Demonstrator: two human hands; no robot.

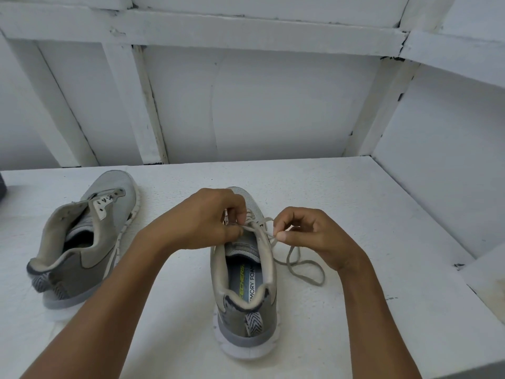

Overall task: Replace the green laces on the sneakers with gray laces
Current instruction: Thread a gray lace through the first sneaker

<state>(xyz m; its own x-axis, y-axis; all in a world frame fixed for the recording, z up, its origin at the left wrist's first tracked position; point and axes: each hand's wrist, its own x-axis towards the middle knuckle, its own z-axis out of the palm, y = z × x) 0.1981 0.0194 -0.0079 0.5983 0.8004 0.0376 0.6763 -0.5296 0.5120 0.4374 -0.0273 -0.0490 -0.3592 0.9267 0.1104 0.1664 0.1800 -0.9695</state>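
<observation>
A grey sneaker (246,291) stands in the middle of the white table, heel toward me, with a gray lace (303,272) threaded in its upper eyelets. My left hand (207,217) pinches the lace over the tongue. My right hand (308,233) pinches the other end just right of the shoe, and the slack loops onto the table beside it. A second grey sneaker (90,236) lies at the left, tilted on its side, its eyelets bare. No green lace is in view.
The white table (369,310) runs back to a white panelled wall (273,105). A white side wall and a step close in the right side. A dark object (2,187) shows at the far left edge.
</observation>
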